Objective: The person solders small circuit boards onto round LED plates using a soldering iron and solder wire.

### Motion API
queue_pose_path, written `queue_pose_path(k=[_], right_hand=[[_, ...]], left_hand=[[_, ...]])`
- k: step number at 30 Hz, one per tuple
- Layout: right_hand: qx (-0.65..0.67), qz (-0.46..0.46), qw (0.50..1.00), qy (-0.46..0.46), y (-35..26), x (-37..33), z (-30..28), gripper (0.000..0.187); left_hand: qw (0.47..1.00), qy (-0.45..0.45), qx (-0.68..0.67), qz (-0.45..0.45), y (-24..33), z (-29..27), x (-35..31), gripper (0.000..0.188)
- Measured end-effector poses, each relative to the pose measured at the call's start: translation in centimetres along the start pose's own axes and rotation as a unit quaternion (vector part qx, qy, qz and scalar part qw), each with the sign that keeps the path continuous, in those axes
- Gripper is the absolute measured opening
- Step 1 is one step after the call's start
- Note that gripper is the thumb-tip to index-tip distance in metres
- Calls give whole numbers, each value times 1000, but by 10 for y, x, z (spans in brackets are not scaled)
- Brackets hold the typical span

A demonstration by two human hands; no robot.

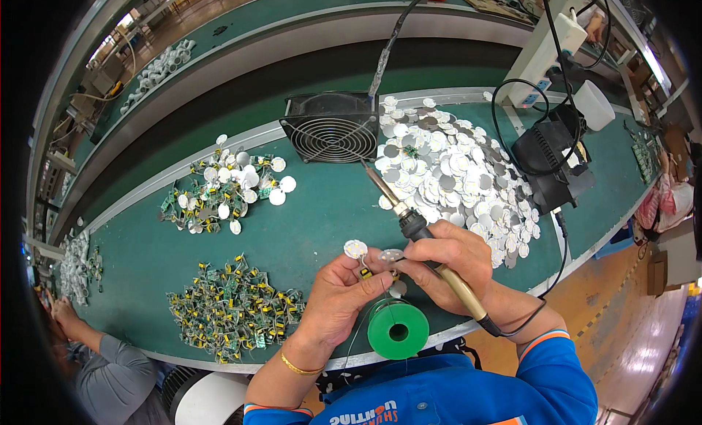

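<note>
My left hand (333, 297) pinches a small circuit board (366, 273) with yellow parts, between thumb and fingers. A white round LED disc (355, 249) stands up from its fingertips, joined by a thin lead. My right hand (457, 260) is closed around a soldering iron (415, 225), whose tip points up and away to the left, toward the fan. At the right fingertips is a second disc (390, 255), greyish and tilted. Just below the hands lies a green solder spool (376, 330), with thin wire running from it. My fingers hide part of the board.
A black fan (333, 136) stands at the back. Right of it spreads a large heap of white discs (468, 183). Boards with discs (248, 178) lie at left, loose driver boards (234, 308) nearer. The iron's cord (534, 319) loops right. A co-worker's arm (91, 337) shows far left.
</note>
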State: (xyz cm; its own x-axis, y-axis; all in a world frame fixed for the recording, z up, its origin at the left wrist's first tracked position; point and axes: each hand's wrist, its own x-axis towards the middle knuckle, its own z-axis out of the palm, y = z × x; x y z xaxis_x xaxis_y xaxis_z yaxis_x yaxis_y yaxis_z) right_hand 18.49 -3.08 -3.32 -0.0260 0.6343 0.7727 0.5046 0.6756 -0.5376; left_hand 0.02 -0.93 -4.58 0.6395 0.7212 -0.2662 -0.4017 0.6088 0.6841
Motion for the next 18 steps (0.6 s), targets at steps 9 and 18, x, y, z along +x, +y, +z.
queue_pose_path(k=[9, 18], right_hand=[[-14, 16, 998, -61, -5, 0, 0, 38], [23, 70, 996, -49, -5, 5, -1, 32]], left_hand=[[999, 16, 33, 2, -5, -9, 0, 26], [998, 8, 0, -64, 3, 0, 0, 26]])
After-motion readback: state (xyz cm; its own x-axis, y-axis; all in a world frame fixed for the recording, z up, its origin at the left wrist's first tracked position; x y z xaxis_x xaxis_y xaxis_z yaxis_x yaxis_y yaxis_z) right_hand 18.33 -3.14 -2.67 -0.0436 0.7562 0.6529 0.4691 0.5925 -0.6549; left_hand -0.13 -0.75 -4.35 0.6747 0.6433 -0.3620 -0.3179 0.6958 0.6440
